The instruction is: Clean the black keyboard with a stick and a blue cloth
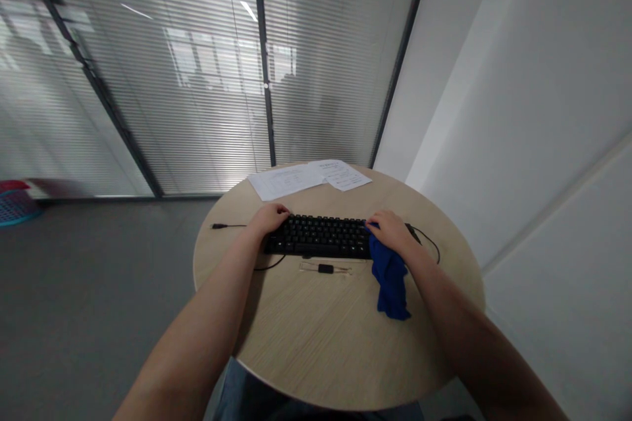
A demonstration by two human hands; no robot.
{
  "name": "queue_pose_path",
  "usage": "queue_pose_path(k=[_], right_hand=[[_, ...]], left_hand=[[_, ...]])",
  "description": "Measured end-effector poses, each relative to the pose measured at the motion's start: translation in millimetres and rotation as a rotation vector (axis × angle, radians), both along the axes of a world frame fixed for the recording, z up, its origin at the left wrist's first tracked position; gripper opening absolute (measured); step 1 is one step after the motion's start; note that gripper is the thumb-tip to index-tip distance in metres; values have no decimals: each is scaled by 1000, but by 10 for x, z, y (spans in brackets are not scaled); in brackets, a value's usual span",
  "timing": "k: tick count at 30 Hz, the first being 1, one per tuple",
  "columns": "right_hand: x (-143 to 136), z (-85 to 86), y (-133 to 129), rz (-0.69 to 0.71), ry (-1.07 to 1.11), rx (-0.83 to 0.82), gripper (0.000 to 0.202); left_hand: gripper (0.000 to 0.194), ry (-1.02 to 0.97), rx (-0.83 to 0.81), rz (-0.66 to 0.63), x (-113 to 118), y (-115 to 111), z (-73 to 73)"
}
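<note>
A black keyboard (320, 237) lies across the round wooden table. At its left end is my left hand (270, 217), its fingers closed on the upper left corner. My right hand (388, 227) is over the right part of the keyboard, fingers pinched on a blue cloth (390, 279). The cloth hangs down from that hand and spreads over the tabletop toward me. Just below the keyboard lies a small black object (326, 269) with thin pale strands on both sides.
White printed papers (286, 181) lie at the far edge of the table (316, 355). A black cable with a plug (218, 226) is on the left, and another cable (435, 245) curls on the right. A basket (17, 205) stands on the floor at far left.
</note>
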State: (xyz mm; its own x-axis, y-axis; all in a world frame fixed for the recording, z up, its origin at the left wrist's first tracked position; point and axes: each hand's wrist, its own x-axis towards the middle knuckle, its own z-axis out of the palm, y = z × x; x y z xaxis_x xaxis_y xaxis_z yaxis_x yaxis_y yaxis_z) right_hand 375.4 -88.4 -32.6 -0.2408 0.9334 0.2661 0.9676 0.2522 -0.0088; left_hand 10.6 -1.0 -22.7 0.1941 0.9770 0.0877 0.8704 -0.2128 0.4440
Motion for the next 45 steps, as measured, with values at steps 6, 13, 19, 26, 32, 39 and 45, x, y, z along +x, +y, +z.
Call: queue_pose_path(k=[6,13,19,26,32,39,45], right_hand=[[-195,0,51,66,26,7,21],[-145,57,61,10,7,-11,19],[0,34,47,-18,23,-15,18],[-266,34,46,38,4,-3,20],[-195,58,27,-14,-17,-13,20],[-59,35,32,-61,-40,-9,19],[-249,19,21,26,13,1,21]], left_hand=[[32,28,10,8,17,-10,7],[28,-8,16,37,1,-6,-7],[30,13,3,47,24,-40,22],[32,35,10,34,24,-2,-10],[30,15,18,36,15,9,-31],[29,-11,16,41,33,-11,-2],[30,4,18,33,26,1,-15]])
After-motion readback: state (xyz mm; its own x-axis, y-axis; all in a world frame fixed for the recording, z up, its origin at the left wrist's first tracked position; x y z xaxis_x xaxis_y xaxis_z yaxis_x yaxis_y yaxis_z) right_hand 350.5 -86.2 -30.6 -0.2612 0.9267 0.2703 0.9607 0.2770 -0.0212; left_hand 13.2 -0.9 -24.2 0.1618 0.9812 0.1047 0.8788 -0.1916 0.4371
